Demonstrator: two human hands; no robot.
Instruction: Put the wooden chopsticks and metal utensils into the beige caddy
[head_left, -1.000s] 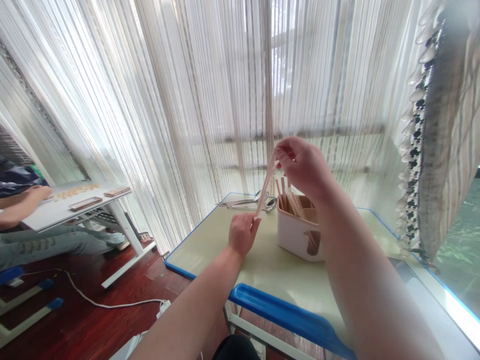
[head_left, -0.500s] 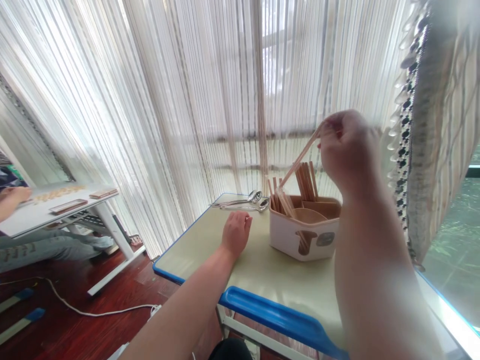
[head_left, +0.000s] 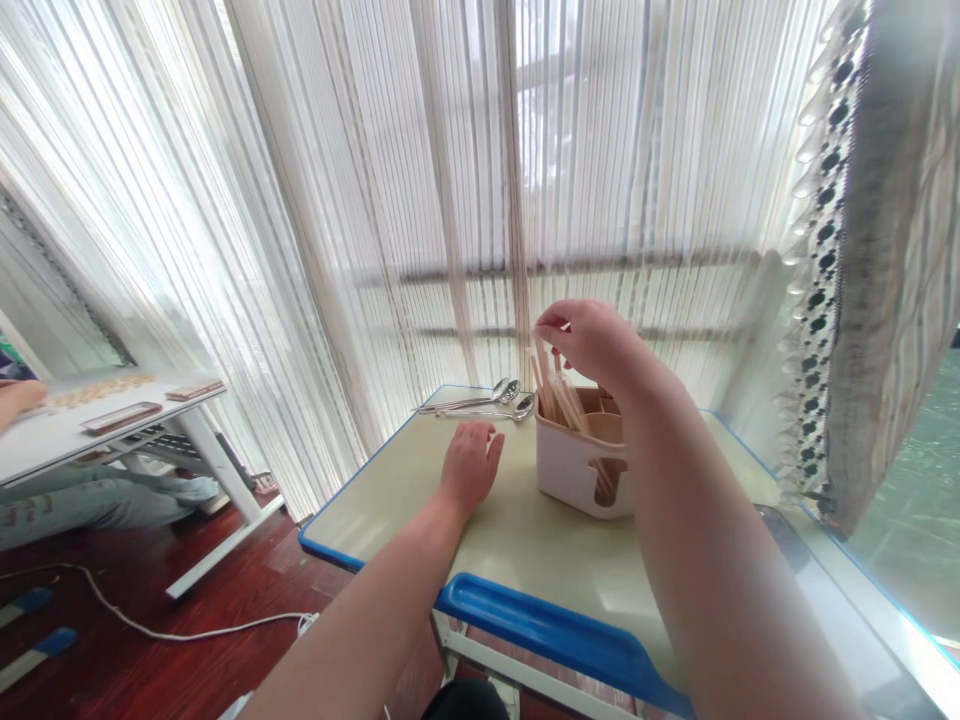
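Observation:
My right hand (head_left: 592, 335) is above the left end of a white-and-tan utensil box (head_left: 566, 470). Its fingers pinch the top of a pale wooden chopstick (head_left: 541, 352), whose lower end goes down among other chopsticks. Some sticks there look wrapped in clear plastic (head_left: 570, 402). My forearm covers the right part of the box. Palm down on the desk, left of the box, lies my left hand (head_left: 471, 468), holding nothing, with the thumb apart from the fingers. Beyond it lie several metal spoons (head_left: 480, 405), at least one of them slotted.
The cream desk (head_left: 375, 500) has a blue edge and a blue front tray (head_left: 547, 630). A dark flat object (head_left: 780, 530) lies at the right. Striped curtains hang behind. At the left another person's hand (head_left: 21, 398) is over a white table (head_left: 45, 440).
My right hand has moved left and down, from the box's right side to its left end, bringing the chopstick from a slant to nearly upright. My left hand stays put.

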